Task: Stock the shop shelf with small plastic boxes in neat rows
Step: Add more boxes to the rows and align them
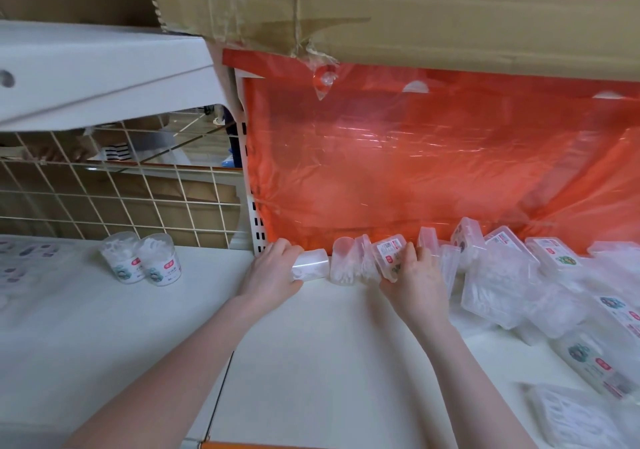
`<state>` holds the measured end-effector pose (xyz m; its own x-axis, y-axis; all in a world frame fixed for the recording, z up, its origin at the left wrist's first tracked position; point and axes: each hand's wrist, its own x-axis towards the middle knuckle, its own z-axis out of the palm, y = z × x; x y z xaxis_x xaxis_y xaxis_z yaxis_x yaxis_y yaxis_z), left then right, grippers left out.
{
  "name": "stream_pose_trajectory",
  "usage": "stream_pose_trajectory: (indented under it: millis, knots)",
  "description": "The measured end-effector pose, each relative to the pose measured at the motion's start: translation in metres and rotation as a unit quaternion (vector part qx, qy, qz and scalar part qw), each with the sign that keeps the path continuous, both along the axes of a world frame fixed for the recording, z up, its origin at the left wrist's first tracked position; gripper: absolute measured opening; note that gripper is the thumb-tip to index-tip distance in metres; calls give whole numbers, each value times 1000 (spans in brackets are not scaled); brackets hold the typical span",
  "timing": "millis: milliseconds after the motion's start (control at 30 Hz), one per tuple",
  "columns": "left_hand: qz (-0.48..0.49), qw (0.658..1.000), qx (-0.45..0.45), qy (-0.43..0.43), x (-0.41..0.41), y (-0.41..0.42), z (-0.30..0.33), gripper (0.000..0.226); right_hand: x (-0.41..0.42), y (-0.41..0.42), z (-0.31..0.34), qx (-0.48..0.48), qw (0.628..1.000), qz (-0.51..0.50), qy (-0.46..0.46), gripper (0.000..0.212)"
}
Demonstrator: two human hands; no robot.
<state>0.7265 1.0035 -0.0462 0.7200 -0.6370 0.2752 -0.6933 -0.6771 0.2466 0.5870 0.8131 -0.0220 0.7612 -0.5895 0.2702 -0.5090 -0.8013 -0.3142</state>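
Small clear plastic boxes of cotton swabs stand on edge in a row along the back of the white shelf (pixel 311 362). My left hand (pixel 273 272) grips the leftmost box (pixel 311 265) at the row's left end, by the shelf upright. My right hand (pixel 415 282) holds a labelled box (pixel 389 258) further right in the row, fingers curled over its top. Two boxes (pixel 349 263) stand between my hands. A loose heap of the same boxes (pixel 502 275) lies to the right.
An orange back panel (pixel 433 164) covered in plastic film rises behind the row. A cardboard carton (pixel 398 8) overhangs from above. Two round swab tubs (pixel 142 261) stand on the neighbouring shelf at the left, before a wire grid (pixel 121 199).
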Motion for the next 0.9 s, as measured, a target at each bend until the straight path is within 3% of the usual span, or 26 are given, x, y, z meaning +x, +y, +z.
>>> stream_pose_trajectory:
  millis: [333,600,767,900]
  knots:
    - [-35,996,-60,63,-26,40,-14,62,-36,17,-9,54,997,14,-51,50]
    - [-26,993,-64,91,-41,73,4,58,-59,53,-30,119,988,97,-36,78]
    - [2,996,-32,85,-40,80,33,42,-55,62,-33,134,982,130,5,71]
    - [22,995,54,86,-37,71,57,38,-51,61,-30,135,979,146,41,49]
